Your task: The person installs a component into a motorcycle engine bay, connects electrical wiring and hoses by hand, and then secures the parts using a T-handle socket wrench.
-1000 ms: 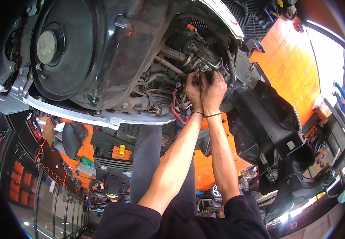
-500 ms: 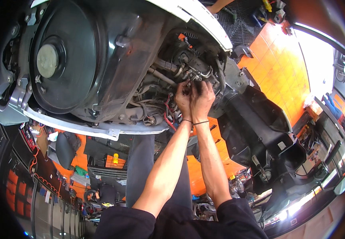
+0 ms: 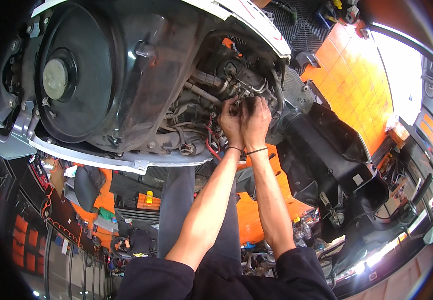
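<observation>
The fingers (image 3: 262,106) of the left hand (image 3: 230,126) and the right hand (image 3: 256,124) were curled close together, but what they were clamped on, if anything, I could not tell. Just beyond them, at the far side and about equally near both hands, lay the metal fitting (image 3: 246,93); to its left a grey pipe (image 3: 202,93) slanted lengthwise from far left to near right.

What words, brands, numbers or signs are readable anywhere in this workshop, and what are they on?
Nothing I can quote; any lettering is too small or blurred:
Red-and-black box at left: pale lettering, too blurred.
Black plastic cover at right: pale sticker, any print too small.
White panel at top: red marking, too small.
Yellow bottle, lower left: any print too small.
</observation>
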Available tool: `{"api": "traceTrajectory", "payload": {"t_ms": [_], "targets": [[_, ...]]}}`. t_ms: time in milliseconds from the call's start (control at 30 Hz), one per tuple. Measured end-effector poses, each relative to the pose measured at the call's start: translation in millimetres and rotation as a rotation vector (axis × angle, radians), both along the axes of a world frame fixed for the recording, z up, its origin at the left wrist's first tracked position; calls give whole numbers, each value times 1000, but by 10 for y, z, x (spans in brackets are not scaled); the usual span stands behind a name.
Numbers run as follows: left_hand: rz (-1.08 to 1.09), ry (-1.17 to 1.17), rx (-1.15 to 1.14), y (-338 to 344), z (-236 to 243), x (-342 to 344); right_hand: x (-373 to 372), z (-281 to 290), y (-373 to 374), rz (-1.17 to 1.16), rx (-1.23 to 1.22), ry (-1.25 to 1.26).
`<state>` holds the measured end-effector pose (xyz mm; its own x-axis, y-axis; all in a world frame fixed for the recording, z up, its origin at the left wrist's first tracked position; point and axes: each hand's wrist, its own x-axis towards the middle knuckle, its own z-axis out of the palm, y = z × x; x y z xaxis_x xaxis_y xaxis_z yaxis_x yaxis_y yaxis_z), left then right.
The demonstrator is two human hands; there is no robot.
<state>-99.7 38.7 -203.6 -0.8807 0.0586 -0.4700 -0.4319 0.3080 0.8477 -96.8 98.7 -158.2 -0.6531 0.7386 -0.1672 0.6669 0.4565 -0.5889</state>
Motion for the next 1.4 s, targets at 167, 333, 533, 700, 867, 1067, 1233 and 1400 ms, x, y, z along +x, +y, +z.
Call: {"api": "traceTrajectory", "payload": {"t_ms": [167, 333, 533, 700, 867, 1067, 1233, 1400], "targets": [[-129, 72, -63, -41, 79, -56, 22, -12, 21, -2, -13, 62], [-168, 15, -82, -89, 198, -10, 19, -7, 27, -49, -58, 73], [-118, -46, -37, -118, 327, 121, 27, -57, 37, -27, -24, -9], [-192, -112, -33, -188, 341, 200, -42, -77, 37, -16, -56, -103], [-301, -96, 47, -279, 180, 272, -32, -45, 3, 60, -34, -202], [-357, -153, 93, -470, -33, 397, -12, -59, -18, 134, -20, -258], [-411, -227, 133, -891, -352, 552, -78, -78, -72, 40, -65, -307], [-469, -482, 347, -787, -119, 409, -43, -150, -130, -107, -82, -271]]}}
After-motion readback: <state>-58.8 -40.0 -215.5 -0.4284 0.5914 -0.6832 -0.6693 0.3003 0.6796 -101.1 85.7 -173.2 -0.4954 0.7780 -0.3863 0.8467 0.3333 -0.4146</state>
